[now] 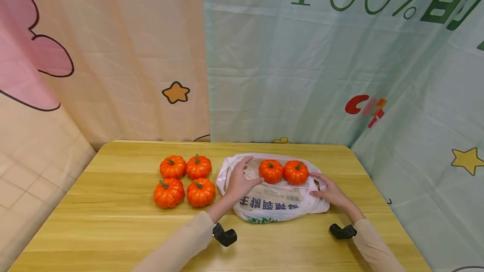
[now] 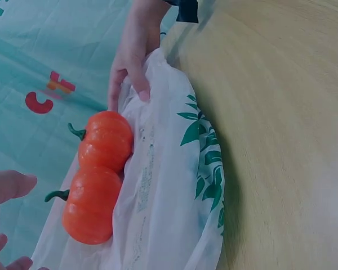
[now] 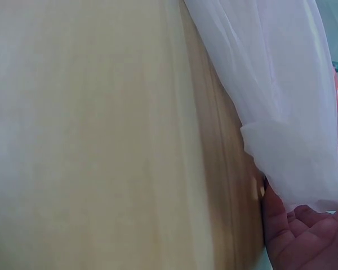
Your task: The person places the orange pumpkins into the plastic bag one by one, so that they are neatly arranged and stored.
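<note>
A white plastic bag (image 1: 264, 211) with printed lettering lies on the table, and two small orange pumpkins (image 1: 270, 171) with green stems sit side by side in its opening. My left hand (image 1: 242, 181) is over the bag's left part, thumb and fingers spread apart, the thumb close to the left pumpkin. At the bag's right end, my right hand (image 1: 332, 191) has its thumb low against the plastic and its forefinger near the right pumpkin (image 1: 296, 172). Thumb and forefinger stand apart there. Loose white plastic (image 3: 293, 163) partly covers the right hand in the right wrist view.
Several more orange pumpkins (image 1: 170, 193) stand in two rows left of the bag on the wooden table (image 1: 113, 230). Printed curtains (image 1: 264, 74) hang behind and beside the table. A small black device (image 1: 224, 235) is on each wrist.
</note>
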